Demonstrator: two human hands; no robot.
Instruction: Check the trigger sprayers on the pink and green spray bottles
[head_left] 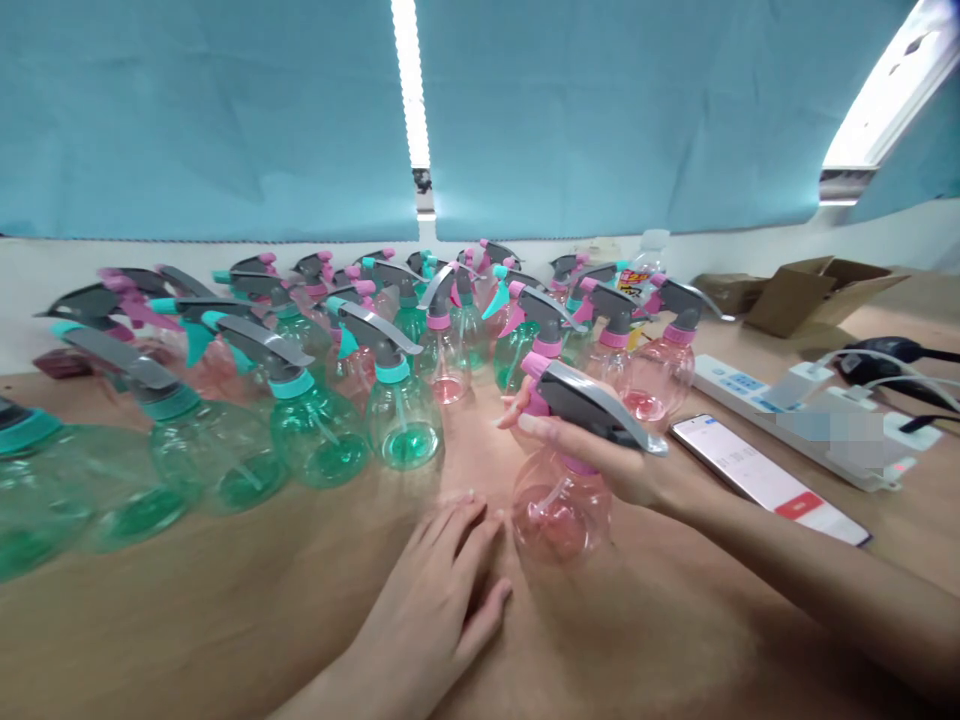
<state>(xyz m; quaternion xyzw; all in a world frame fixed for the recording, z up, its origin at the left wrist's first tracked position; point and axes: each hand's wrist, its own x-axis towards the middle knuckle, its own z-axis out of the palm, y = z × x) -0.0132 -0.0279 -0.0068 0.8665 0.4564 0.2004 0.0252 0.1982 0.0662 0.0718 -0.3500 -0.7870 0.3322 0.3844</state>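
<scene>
Gripping the neck of a pink spray bottle standing on the counter, the right hand has its fingers clamped around the sprayer head. The left hand lies flat just beside it, fingers spread. A phone rests nearby.

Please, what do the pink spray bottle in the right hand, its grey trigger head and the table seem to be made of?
The pink spray bottle, held by the right hand: likely clear plastic, glossy; the table shows through its tinted wall. Its trigger head: opaque grey plastic, probably, with a soft sheen. The table: looks like wood or wood-look laminate, matt brown; which is unclear.
</scene>
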